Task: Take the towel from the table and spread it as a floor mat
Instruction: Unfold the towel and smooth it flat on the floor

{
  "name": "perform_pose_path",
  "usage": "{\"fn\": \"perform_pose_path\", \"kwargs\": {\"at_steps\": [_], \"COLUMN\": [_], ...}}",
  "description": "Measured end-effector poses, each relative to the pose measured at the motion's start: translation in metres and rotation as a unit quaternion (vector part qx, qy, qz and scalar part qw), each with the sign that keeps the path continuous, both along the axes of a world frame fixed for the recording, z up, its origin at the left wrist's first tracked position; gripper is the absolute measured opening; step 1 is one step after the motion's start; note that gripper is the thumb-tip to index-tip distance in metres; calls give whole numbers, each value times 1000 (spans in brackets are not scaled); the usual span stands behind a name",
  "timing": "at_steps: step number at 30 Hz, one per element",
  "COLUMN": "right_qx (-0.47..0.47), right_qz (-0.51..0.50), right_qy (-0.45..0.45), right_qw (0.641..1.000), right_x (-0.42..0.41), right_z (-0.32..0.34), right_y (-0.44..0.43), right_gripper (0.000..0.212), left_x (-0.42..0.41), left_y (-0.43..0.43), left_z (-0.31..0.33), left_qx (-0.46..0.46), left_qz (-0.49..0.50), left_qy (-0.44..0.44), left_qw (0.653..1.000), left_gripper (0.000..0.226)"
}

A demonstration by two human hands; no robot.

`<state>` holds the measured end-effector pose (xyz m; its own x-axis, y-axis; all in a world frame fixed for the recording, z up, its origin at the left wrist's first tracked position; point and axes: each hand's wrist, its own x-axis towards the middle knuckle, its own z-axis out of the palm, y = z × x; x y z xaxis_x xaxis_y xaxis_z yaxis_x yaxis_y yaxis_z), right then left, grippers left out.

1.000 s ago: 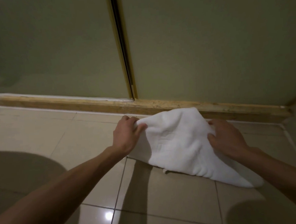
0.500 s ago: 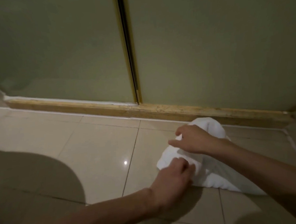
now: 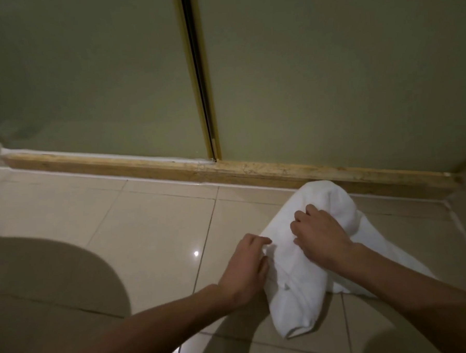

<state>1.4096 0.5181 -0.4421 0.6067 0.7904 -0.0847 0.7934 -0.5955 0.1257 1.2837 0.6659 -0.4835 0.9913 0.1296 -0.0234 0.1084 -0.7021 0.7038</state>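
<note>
Hands first: right hand (image 3: pixel 321 236) sits on top of a bunched white towel (image 3: pixel 295 297), fingers curled into a fold; left hand (image 3: pixel 244 267) pinches the towel's left edge between thumb and fingers. Towel lies in a crumpled ridge on the tiled floor (image 3: pixel 148 234), its far end just beside the wooden door sill (image 3: pixel 253 172). To spread it well, find two corners, draw them apart toward open tile, then smooth flat

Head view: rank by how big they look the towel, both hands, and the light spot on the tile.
1. Towel, clearly largest.
2. Right hand and left hand: they look about alike, so I won't rank them.
3. Light spot, smallest.
</note>
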Motion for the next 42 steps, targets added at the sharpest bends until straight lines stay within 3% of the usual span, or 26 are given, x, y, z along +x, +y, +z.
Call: {"fn": "perform_pose_path", "kwargs": {"at_steps": [6,10,12,15,21,23,26,30,34,39,42], "right_qx": [93,221,281,358,451,488,553,639,670,679,696], "right_qz": [-47,-106,-135,-196,-283,-286,-298,-343,-406,-501,-555], "right_qy": [33,94,129,184,225,235,247,240,198,163,156], "right_qw": [994,965,941,894,816,791,738,646,589,511,429], "right_x": [-9,-16,-20,-20,-6,-2,7,28,54,70,70], "right_z": [-7,0,6,13,22,26,35,49,55,47,34], "right_y": [-2,-3,-2,1,11,16,25,28,7,-42,-74], "right_gripper": [14,12,8,8,10,10,8,9,18,19,18], "left_x": [22,36,43,49,53,55,57,51,51,48,40], "left_y": [2,3,0,-4,9,14,24,43,73,102,111], "left_z": [-11,-10,-6,1,6,9,15,21,30,29,24], "left_qx": [-52,-107,-163,-226,-281,-279,-251,-184,-146,-91,-61], "left_qz": [87,132,138,149,183,177,179,207,340,451,481], "left_qy": [93,150,151,118,160,169,173,157,80,45,62], "left_qw": [990,974,965,955,928,928,935,948,926,887,872], "left_gripper": [45,63,53,30,42,30,11,28,19,28,29]}}
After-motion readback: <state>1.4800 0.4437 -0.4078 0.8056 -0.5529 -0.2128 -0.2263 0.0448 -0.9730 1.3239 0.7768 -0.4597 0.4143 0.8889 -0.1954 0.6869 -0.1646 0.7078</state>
